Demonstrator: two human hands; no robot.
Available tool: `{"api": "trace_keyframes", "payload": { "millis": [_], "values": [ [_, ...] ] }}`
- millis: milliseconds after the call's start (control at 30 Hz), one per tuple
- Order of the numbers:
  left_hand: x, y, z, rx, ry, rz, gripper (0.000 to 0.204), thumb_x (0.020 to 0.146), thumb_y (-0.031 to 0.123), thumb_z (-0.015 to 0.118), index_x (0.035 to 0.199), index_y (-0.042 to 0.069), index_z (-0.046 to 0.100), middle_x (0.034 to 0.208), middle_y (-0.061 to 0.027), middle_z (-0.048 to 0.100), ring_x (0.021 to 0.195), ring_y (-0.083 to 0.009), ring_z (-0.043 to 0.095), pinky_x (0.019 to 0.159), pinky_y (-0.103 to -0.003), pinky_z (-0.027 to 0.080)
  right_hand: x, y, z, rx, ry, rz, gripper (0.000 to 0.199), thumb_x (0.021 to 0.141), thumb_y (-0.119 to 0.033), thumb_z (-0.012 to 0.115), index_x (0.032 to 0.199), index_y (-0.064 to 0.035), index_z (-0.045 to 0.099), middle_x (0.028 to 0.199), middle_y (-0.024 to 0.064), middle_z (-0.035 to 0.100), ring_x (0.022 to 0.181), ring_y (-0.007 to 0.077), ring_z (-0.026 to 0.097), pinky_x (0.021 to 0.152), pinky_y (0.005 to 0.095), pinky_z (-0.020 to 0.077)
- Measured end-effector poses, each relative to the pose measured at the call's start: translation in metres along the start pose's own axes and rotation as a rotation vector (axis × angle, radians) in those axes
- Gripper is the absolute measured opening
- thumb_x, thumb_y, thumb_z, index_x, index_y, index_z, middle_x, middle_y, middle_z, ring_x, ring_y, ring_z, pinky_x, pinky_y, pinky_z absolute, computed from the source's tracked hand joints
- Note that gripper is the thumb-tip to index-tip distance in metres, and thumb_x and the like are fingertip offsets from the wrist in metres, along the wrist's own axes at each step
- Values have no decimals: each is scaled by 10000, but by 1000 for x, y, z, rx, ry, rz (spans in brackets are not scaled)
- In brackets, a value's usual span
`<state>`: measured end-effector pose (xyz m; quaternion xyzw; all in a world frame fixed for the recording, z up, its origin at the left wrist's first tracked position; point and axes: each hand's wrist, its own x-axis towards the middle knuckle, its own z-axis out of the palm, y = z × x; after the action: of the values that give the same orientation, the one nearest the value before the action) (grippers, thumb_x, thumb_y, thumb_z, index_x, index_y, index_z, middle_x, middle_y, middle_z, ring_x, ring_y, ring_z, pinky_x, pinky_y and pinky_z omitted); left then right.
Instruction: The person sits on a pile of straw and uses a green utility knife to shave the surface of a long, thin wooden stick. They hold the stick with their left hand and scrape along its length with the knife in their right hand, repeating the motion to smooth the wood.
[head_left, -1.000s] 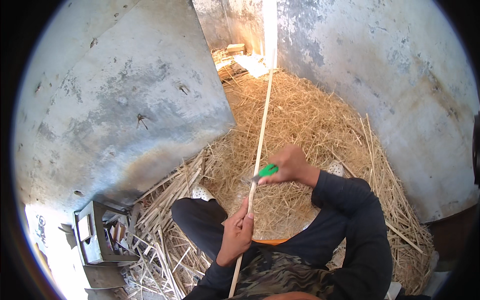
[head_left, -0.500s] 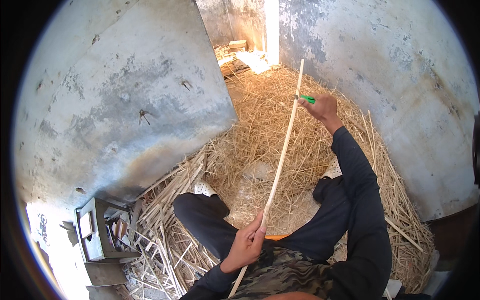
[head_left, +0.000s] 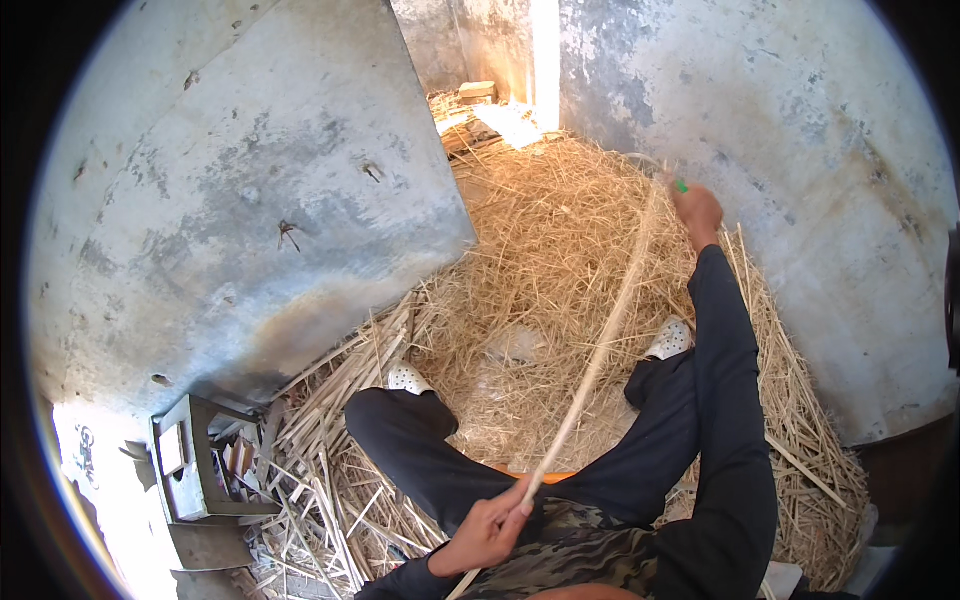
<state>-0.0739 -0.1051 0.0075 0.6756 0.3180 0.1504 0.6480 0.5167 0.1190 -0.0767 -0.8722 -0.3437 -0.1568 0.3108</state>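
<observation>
Pale stick [head_left: 598, 362] slants up over the straw [head_left: 545, 235] – the left hand [head_left: 487, 532] pinches its lower part. The right hand [head_left: 698, 212] curls tight around a green tool [head_left: 681, 186] – near the stick's far end.

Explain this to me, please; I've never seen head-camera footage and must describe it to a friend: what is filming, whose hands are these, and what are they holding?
There is no machine here, just a seated person's two bare hands. A wide fisheye camera worn on the head looks down, so straight edges bend and the corners go black. The left hand grips a long, thin, pale wood-coloured strip near the lap. The right hand, stretched far out, holds a small green tool, mostly hidden and blurred; whether it touches the strip is unclear. Loose golden straw-like shavings cover the floor around two white perforated shoes, between weathered grey walls.
</observation>
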Motion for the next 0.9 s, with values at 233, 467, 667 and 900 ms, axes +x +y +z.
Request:
{"api": "trace_keyframes", "payload": {
  "millis": [233,467,667,900],
  "values": [
    [22,-3,-12,-47,294,-85,434,974,96,496,1378,-45,426,768,4,485,671,-35,395,569,-199,369,-18,9,-17,-55,-51,-44,831,814,-825,341,583,-76,617,496,16,431,426,149,378,395,360,273],
    [75,7,-36,15,456,97,460,982,78,479,1417,-31,377,746,59,436,634,-22,378,553,-181,341,-158,-164,-79,383,-353,-772,733,790,-801,469,481,-141,552,410,-63,351,363,115,307,360,298,198],
    [72,14,-29,-118,435,81,473,986,84,482,1429,-31,361,735,75,420,620,-5,350,546,-168,316,-205,-193,-102,507,-344,-969,745,736,-821,516,472,-126,558,375,-3,407,328,146,406,347,306,315],
    [70,8,-24,-273,403,61,485,991,75,476,1442,-32,333,728,84,400,608,12,328,528,-154,270,-209,-197,-101,496,-408,-924,757,741,-819,507,458,-118,532,374,22,408,330,175,427,355,317,328]
  ]
}}
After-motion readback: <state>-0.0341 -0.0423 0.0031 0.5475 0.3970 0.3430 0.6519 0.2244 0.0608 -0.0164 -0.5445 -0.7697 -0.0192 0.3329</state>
